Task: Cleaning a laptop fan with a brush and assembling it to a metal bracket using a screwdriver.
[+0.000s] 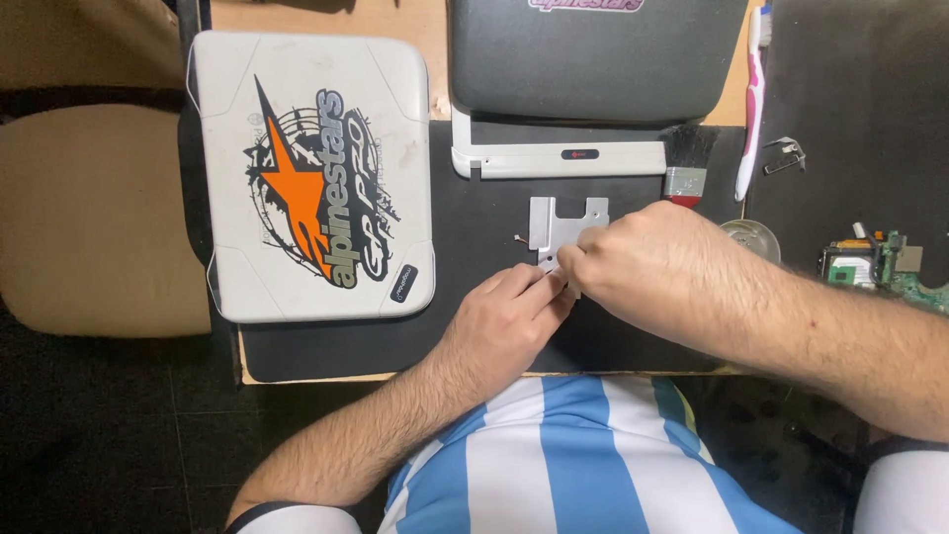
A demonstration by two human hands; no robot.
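Note:
A small flat silver metal plate (pixel 556 220) with notched edges lies on the black mat (pixel 474 297), with a thin red wire at its left side. My right hand (pixel 647 262) covers the plate's lower right part, its fingertips pinched on the plate's lower edge. My left hand (pixel 509 321) comes up from below, its fingertips touching the same lower edge beside the right hand's fingers. What lies between the fingertips is hidden.
A white laptop lid (pixel 311 173) with an orange and black sticker lies at the left. A dark laptop part (pixel 593 59) and white bezel (pixel 559 158) sit behind. A paintbrush (pixel 687 163), toothbrush (pixel 753 94), small round dish (pixel 751 235) and circuit board (pixel 880 267) stand at the right.

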